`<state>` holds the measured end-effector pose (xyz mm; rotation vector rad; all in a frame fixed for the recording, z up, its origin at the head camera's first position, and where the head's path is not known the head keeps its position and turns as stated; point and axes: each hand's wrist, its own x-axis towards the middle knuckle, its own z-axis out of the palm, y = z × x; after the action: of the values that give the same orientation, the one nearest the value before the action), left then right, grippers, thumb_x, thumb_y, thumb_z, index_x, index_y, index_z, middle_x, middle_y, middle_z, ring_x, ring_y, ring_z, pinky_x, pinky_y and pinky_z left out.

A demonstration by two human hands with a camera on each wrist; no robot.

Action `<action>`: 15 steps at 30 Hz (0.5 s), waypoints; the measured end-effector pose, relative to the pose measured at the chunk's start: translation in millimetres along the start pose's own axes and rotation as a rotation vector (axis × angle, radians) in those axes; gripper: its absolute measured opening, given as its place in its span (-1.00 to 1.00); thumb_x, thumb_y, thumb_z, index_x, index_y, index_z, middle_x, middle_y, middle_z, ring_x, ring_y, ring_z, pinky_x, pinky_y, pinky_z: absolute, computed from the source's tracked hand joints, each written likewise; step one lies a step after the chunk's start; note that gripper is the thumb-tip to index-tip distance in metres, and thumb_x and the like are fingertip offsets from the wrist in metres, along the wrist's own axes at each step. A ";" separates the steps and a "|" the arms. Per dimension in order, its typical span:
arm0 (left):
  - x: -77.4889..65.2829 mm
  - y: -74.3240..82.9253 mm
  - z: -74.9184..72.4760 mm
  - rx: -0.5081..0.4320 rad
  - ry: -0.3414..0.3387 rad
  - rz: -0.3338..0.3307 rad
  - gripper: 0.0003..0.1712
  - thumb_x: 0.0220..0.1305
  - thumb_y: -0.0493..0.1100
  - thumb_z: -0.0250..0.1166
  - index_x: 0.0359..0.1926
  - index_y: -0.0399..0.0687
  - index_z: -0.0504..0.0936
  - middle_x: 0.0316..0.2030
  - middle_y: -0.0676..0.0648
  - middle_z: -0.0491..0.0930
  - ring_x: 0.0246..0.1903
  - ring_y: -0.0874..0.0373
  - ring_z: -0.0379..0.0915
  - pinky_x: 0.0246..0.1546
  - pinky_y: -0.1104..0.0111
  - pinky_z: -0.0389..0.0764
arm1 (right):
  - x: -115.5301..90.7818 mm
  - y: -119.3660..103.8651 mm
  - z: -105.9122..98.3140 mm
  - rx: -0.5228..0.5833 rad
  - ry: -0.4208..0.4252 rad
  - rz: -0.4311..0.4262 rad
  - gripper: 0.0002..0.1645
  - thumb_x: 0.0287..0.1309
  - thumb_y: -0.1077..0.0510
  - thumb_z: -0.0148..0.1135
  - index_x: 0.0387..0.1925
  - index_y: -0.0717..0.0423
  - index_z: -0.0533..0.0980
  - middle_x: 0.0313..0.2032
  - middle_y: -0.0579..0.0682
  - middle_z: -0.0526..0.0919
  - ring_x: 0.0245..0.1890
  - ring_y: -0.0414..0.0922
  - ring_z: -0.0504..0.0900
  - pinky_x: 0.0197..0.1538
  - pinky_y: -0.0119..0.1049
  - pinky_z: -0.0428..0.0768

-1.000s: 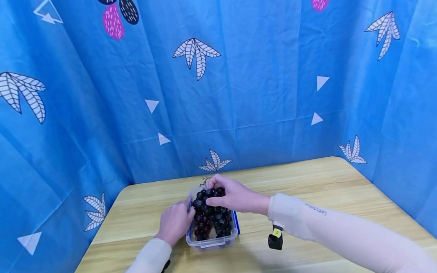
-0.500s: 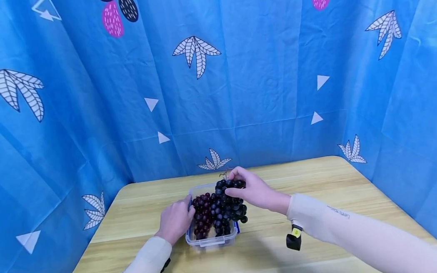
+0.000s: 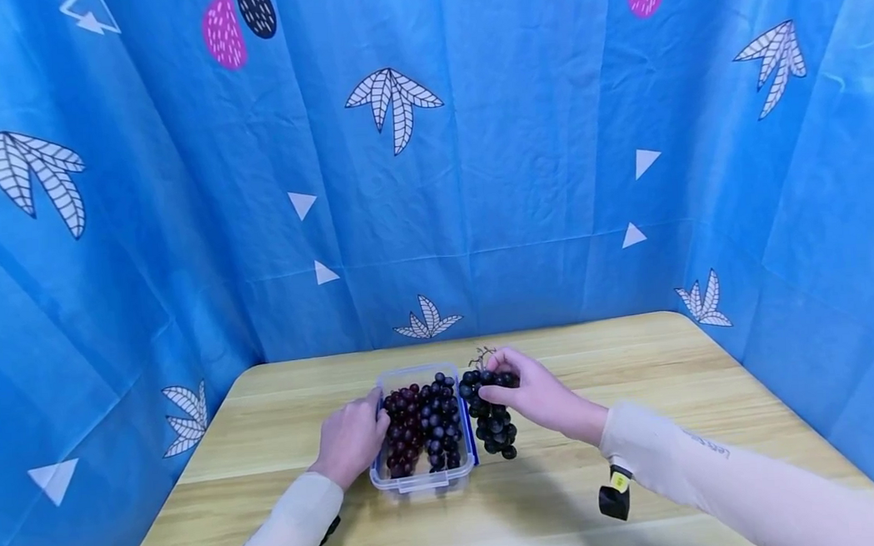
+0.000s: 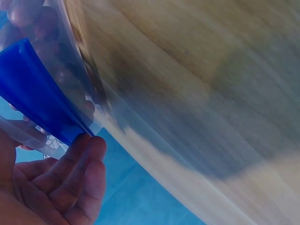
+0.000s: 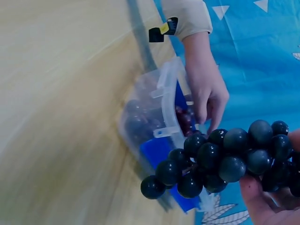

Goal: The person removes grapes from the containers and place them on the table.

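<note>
In the head view, my right hand [image 3: 530, 388] pinches a bunch of black grapes [image 3: 495, 424] near its stem. The bunch hangs just right of the clear plastic container [image 3: 420, 483]. My left hand [image 3: 353, 435] grips the container's left rim, thumb over the inside; in the left wrist view its fingertips [image 4: 96, 146] meet the blue side latch [image 4: 40, 91]. Inside the container lie a dark red bunch of grapes [image 3: 403, 434] on the left and a purple-black bunch [image 3: 440, 423] on the right. The right wrist view shows the held bunch [image 5: 225, 157] close up, overlapping the container.
The container stands on a light wooden table [image 3: 600, 363], near the middle. Blue patterned curtains [image 3: 521, 168] hang behind and at both sides. A second blue latch [image 3: 471, 442] sticks out from the container's right side.
My right hand has lifted the black grapes up from the container and carried them right, past its edge. The two bunches left inside now show fully. My left hand stays on the rim.
</note>
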<state>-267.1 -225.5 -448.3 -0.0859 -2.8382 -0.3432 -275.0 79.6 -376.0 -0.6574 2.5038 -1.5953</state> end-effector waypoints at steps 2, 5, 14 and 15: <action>0.4 0.1 -0.4 0.000 0.000 0.002 -0.42 0.43 -0.08 0.14 0.41 -0.15 0.42 -0.69 0.06 0.35 -0.76 0.19 0.20 -0.75 0.33 0.26 | -2.6 4.1 0.0 0.016 -0.002 0.020 -0.64 0.19 0.04 0.40 -0.08 0.05 0.46 0.05 0.02 0.58 0.17 0.00 0.53 0.28 0.05 0.45; 0.7 0.1 -1.2 -0.002 0.001 0.001 -0.42 0.43 -0.08 0.14 0.41 -0.16 0.43 -0.68 0.06 0.36 -0.76 0.19 0.21 -0.75 0.33 0.27 | -5.5 9.9 1.0 0.037 -0.003 0.043 -0.64 0.18 0.03 0.40 -0.07 0.04 0.47 0.06 0.01 0.58 0.19 0.01 0.52 0.30 0.07 0.45; -1.2 1.3 -1.2 -0.014 0.009 -0.008 -0.41 0.42 -0.09 0.16 0.42 -0.14 0.42 -0.65 0.05 0.41 -0.77 0.20 0.20 -0.75 0.33 0.27 | -2.4 29.3 7.4 0.056 0.017 0.103 -0.66 0.19 0.03 0.39 -0.09 0.05 0.48 0.10 0.02 0.60 0.24 0.07 0.50 0.30 0.13 0.44; -1.6 1.5 -0.9 -0.012 0.009 -0.011 -0.41 0.42 -0.09 0.16 0.42 -0.13 0.41 -0.65 0.05 0.41 -0.77 0.20 0.20 -0.75 0.33 0.27 | -1.2 31.2 7.6 0.057 0.021 0.109 -0.66 0.19 0.04 0.39 -0.09 0.06 0.48 0.10 0.04 0.60 0.22 0.07 0.52 0.28 0.13 0.46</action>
<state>-265.2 -224.3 -447.6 -0.0711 -2.8294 -0.3625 -281.0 84.8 -407.2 -0.4909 2.4523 -1.6371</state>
